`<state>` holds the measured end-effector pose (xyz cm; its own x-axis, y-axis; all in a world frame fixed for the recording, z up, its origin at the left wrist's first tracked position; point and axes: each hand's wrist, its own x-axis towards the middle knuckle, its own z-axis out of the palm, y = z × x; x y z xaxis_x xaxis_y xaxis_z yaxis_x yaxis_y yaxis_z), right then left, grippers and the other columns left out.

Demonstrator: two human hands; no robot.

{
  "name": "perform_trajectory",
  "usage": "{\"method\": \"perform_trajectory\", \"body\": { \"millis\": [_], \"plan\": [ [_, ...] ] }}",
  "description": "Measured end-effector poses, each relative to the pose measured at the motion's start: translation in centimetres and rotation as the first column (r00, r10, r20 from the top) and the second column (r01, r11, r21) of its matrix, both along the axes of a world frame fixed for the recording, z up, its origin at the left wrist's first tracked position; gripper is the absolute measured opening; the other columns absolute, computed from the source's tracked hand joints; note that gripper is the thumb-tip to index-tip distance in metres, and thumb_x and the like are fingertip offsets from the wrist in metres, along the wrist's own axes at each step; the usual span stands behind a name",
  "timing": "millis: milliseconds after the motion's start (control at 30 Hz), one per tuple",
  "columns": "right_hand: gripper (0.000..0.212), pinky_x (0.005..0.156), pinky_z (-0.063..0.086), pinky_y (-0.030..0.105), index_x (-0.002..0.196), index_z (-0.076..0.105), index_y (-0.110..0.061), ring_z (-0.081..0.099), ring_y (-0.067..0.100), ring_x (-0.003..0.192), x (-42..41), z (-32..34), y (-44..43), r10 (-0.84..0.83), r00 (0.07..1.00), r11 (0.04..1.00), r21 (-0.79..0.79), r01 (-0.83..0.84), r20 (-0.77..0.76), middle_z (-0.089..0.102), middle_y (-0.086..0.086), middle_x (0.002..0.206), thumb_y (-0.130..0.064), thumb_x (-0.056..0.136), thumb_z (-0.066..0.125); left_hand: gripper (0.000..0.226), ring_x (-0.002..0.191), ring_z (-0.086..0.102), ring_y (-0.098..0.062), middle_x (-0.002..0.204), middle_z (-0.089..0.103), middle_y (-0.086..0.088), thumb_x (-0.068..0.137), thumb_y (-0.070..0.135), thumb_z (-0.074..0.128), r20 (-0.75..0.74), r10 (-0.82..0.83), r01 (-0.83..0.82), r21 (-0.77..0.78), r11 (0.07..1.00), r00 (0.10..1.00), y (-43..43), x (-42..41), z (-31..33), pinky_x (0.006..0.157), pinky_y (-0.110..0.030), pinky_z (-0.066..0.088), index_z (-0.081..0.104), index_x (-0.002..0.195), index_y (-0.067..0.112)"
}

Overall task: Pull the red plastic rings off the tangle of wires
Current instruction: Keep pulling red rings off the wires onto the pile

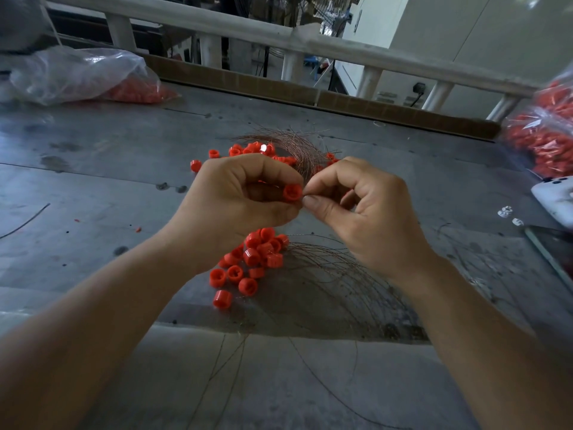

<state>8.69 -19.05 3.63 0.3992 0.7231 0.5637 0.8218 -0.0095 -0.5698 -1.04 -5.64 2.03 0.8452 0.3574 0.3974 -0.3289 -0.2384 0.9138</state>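
Left hand [235,197] pinches a red ring [292,192], right hand [356,209] pinches wire [305,173] at its rim, above table [108,181] middle

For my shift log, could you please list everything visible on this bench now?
held ring: one, red, between hands
near rings: many, red, below hands
far rings: several, red, beyond hands
near wires: one tangle, coppery, beside near rings
far wires: one tangle, coppery, beside far rings
left bag: one, clear, red parts inside, far left
right bag: one, clear, red parts inside, right edge
table: one, grey, underneath
left hand: one, grips held ring
right hand: one, pinches wire at ring
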Motion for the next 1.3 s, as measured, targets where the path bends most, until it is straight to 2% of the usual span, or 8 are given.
{"method": "perform_trajectory", "body": {
  "millis": [200, 433, 700, 867, 1000, 1200, 1300],
  "plan": [
    [0.016, 0.06, 0.038, 0.008, 0.077, 0.061, -0.02, 0.053, 0.004, 0.07, 0.2, 0.3, -0.2, -0.035, 0.999, 0.999, 0.005, 0.036, -0.029, 0.059, -0.004, 0.075, -0.006, 0.076, 0.068, 0.026, 0.08, 0.07, -0.012, 0.081, 0.074, 0.003, 0.062, 0.008, 0.061, 0.025, -0.096, 0.099, -0.148, 0.984, 0.995, -0.1, -0.2, 0.3, 0.071, -0.016, 0.053, 0.07, 0.085, 0.018],
    [0.013, 0.058, 0.039, 0.009, 0.077, 0.063, -0.017, 0.054, 0.004, 0.067, 0.2, 0.5, -0.3, -0.041, 0.998, 0.999, -0.019, 0.04, -0.048, 0.061, -0.002, 0.075, -0.004, 0.077, 0.068, 0.032, 0.082, 0.069, -0.004, 0.082, 0.072, 0.013, 0.064, 0.007, 0.058, 0.005, -0.084, 0.084, -0.057, 0.995, 0.996, -0.3, -0.3, 0.5, 0.071, -0.01, 0.05, 0.065, 0.094, 0.017],
    [0.019, 0.059, 0.04, 0.009, 0.078, 0.063, -0.022, 0.054, 0.003, 0.068, 0.1, 0.7, -0.3, -0.024, 0.998, 0.999, -0.047, 0.021, -0.062, 0.058, -0.008, 0.073, -0.003, 0.078, 0.068, 0.027, 0.079, 0.07, -0.009, 0.081, 0.073, 0.008, 0.063, 0.008, 0.061, -0.014, -0.066, 0.065, -0.075, 0.995, 0.998, 0.0, -0.3, 0.4, 0.07, -0.014, 0.052, 0.067, 0.089, 0.014],
    [0.029, 0.059, 0.041, 0.01, 0.077, 0.063, -0.029, 0.055, 0.0, 0.067, 0.2, 1.1, -0.4, 0.002, 0.985, 0.999, -0.044, -0.01, -0.174, 0.059, -0.012, 0.072, 0.0, 0.079, 0.064, 0.027, 0.078, 0.07, -0.013, 0.079, 0.074, 0.001, 0.06, 0.005, 0.061, -0.005, -0.082, 0.08, -0.171, 0.982, 0.997, 0.2, -0.1, 0.3, 0.069, -0.016, 0.053, 0.069, 0.085, 0.014],
    [0.028, 0.053, 0.041, 0.011, 0.079, 0.057, -0.024, 0.053, 0.002, 0.062, 0.3, 1.3, -0.5, 0.061, 0.943, 0.997, -0.02, -0.071, -0.328, 0.058, -0.006, 0.068, 0.003, 0.079, 0.064, 0.023, 0.078, 0.07, -0.016, 0.079, 0.073, -0.003, 0.059, 0.005, 0.066, 0.013, -0.149, 0.147, -0.256, 0.955, 0.989, 0.4, -0.2, 0.4, 0.069, -0.019, 0.054, 0.075, 0.077, 0.016],
    [0.029, 0.049, 0.043, 0.014, 0.077, 0.051, -0.018, 0.056, 0.005, 0.054, 0.3, 1.5, -0.7, 0.106, 0.873, 0.994, 0.019, -0.11, -0.477, 0.061, -0.005, 0.06, 0.006, 0.074, 0.067, 0.021, 0.078, 0.07, -0.016, 0.079, 0.073, -0.004, 0.058, 0.006, 0.075, 0.048, -0.246, 0.249, -0.289, 0.924, 0.968, 0.5, -0.4, 0.5, 0.067, -0.019, 0.054, 0.075, 0.077, 0.015],
    [0.032, 0.046, 0.043, 0.018, 0.078, 0.047, -0.016, 0.056, 0.007, 0.052, 0.4, 1.6, -0.7, 0.123, 0.842, 0.991, 0.021, -0.131, -0.526, 0.063, -0.004, 0.058, 0.008, 0.072, 0.067, 0.022, 0.076, 0.07, -0.014, 0.077, 0.073, -0.002, 0.056, 0.013, 0.068, 0.056, -0.268, 0.272, -0.304, 0.913, 0.962, 0.4, -0.4, 0.5, 0.066, -0.018, 0.054, 0.075, 0.076, 0.016]
  ]
}}
